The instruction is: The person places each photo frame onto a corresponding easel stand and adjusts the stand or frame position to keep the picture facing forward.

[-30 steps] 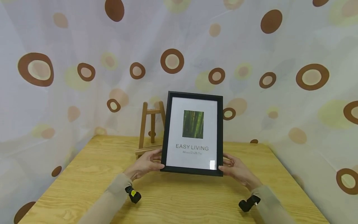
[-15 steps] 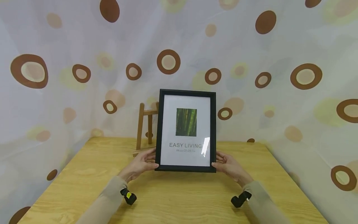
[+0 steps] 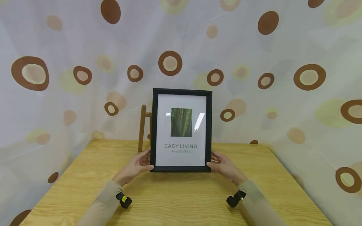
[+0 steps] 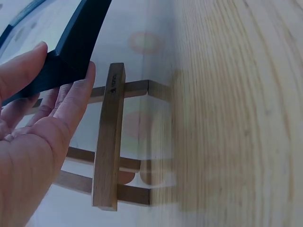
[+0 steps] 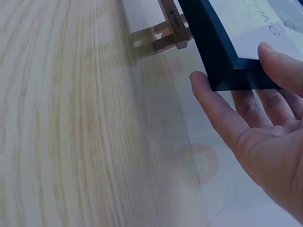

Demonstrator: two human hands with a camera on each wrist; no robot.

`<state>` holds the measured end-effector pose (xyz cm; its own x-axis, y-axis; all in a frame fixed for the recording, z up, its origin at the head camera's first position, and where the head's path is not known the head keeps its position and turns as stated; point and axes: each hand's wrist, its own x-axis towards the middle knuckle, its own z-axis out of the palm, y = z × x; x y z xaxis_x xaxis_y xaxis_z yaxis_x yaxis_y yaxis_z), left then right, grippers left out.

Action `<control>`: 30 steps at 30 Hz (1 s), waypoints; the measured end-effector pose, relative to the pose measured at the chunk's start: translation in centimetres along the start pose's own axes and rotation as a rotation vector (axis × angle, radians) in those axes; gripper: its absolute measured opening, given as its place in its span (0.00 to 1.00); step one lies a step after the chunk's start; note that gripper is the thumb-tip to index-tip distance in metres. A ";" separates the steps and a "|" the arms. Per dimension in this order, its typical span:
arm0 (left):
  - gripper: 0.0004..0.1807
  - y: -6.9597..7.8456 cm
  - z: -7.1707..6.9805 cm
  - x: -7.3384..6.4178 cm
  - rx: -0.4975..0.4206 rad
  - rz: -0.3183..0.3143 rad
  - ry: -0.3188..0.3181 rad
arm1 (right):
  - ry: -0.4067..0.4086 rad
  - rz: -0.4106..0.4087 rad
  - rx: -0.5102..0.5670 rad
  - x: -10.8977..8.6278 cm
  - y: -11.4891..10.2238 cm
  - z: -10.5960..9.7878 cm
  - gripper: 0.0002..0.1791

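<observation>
A black picture frame (image 3: 181, 169) stands upright between my two hands, its glazed front with a green bamboo picture and the words EASY LIVING turned toward me. My left hand (image 3: 134, 168) grips its lower left corner, thumb on the front and fingers behind. At the lower right corner my right hand (image 3: 226, 167) holds it the same way. Both wrist views show the frame's lower edge raised above the table. Behind it a small wooden easel (image 3: 141, 128) is mostly hidden; in the left wrist view the easel's ledge (image 4: 109, 137) and legs show past my fingers.
The light wooden table (image 3: 175, 201) reaches back to a white curtain (image 3: 192, 37) with brown and yellow spots, which also closes off both sides. Small black cameras (image 3: 123, 200) are strapped to the wrists.
Both hands have carried the picture frame leftward, in front of the easel, and levelled its slight tilt. More of the easel is now covered, and the light's reflection on the glass has shifted.
</observation>
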<state>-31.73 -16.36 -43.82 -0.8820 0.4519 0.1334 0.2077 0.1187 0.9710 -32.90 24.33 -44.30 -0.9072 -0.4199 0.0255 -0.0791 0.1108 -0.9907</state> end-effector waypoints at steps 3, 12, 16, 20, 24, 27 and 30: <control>0.46 0.1 -0.3 -0.1 0.012 -0.011 0.020 | 0.006 0.002 -0.002 0.3 -0.3 0.3 0.43; 0.47 0.2 -1.1 -0.7 0.043 -0.031 0.051 | 0.044 0.031 -0.031 1.3 -1.0 1.3 0.43; 0.47 0.3 -1.7 -0.9 0.038 -0.024 0.066 | 0.053 0.040 -0.029 2.2 -1.5 1.7 0.43; 0.47 0.4 -2.4 -1.0 0.047 -0.031 0.072 | 0.052 0.052 -0.039 2.8 -1.7 1.9 0.44; 0.48 0.3 -2.8 -1.3 0.055 -0.045 0.083 | 0.032 0.046 -0.050 3.3 -1.7 2.1 0.44; 0.48 0.3 -3.2 -1.3 0.064 -0.047 0.098 | 0.027 0.048 -0.051 3.8 -1.8 2.4 0.44; 0.47 0.3 -3.5 -1.3 0.052 -0.043 0.112 | 0.033 0.057 -0.035 4.2 -2.0 2.7 0.43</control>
<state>-31.98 -19.98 -42.97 -0.9316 0.3444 0.1164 0.1883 0.1831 0.9649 -35.46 19.89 -42.61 -0.9238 -0.3820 -0.0261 -0.0408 0.1659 -0.9853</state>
